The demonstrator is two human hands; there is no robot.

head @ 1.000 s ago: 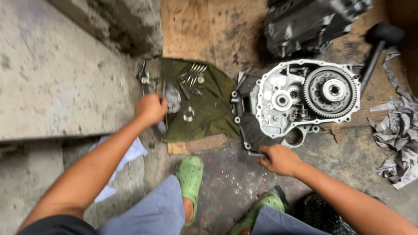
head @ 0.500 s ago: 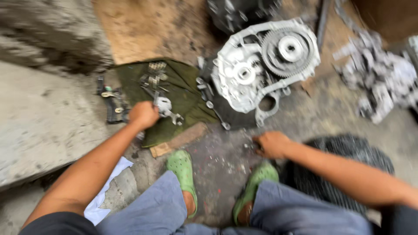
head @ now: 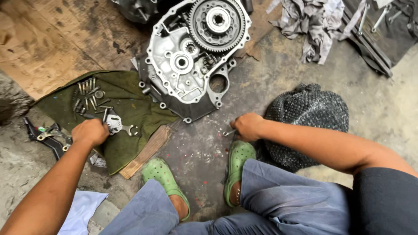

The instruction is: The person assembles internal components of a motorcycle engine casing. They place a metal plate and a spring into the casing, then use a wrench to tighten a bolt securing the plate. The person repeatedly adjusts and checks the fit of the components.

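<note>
My left hand [head: 90, 132] rests on a dark green cloth [head: 126, 109] and closes around a small metal part [head: 114, 123] beside several bolts [head: 87, 93]. My right hand [head: 248, 126] is down on the concrete floor, fingers closed on a small metal piece, perhaps a bolt [head: 229, 132], that sticks out to the left. An engine crankcase [head: 187, 65] with a large gear [head: 217, 19] lies on the floor beyond both hands.
My feet in green clogs [head: 237, 159] stand on the floor. Pliers [head: 45, 135] lie left of the cloth. A dark knitted bundle [head: 309, 113] sits on the right, grey rags [head: 313, 21] and tools at the top right, cardboard [head: 52, 39] at the top left.
The view has swung right and closer. My left hand stays on the cloth at the small part. My right hand stays on the floor near my right foot.
</note>
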